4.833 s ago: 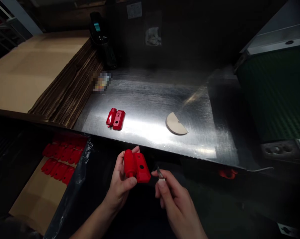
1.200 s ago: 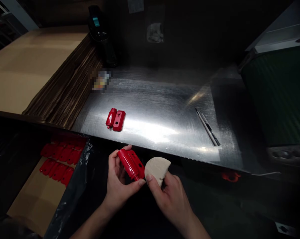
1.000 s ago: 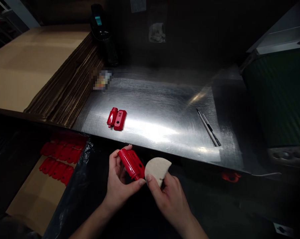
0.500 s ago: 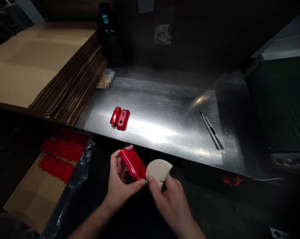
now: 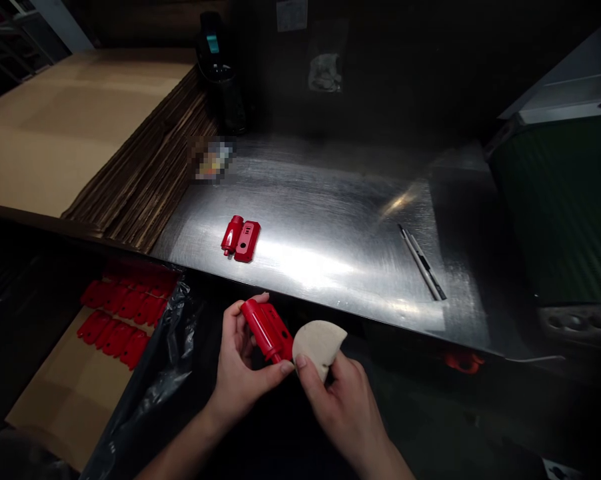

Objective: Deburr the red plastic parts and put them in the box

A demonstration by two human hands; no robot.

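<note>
My left hand (image 5: 240, 360) is closed around a glossy red plastic part (image 5: 265, 330), a cylinder joined to a flat plate with a dark hole. Just to its right, my right hand (image 5: 338, 393) pinches a pale, disc-shaped pad (image 5: 318, 343) with a notch in its lower edge. The pad's left edge is against or very near the lower end of the red part; I cannot tell whether they touch. Both hands are in front of the metal table's edge. A second red part (image 5: 240, 239) of like shape lies on the metal table (image 5: 330, 200).
Two slim pen-like tools (image 5: 423, 263) lie at the table's right. Stacked cardboard sheets (image 5: 130, 147) fill the left, beside a dark bottle (image 5: 223, 80). Below left, a plastic-lined box holds rows of red parts (image 5: 113, 333) on cardboard. A green belt surface (image 5: 565, 200) stands far right.
The view has shifted very slightly. Both hands keep the same hold on the red part and the pad, with no other visible movement.
</note>
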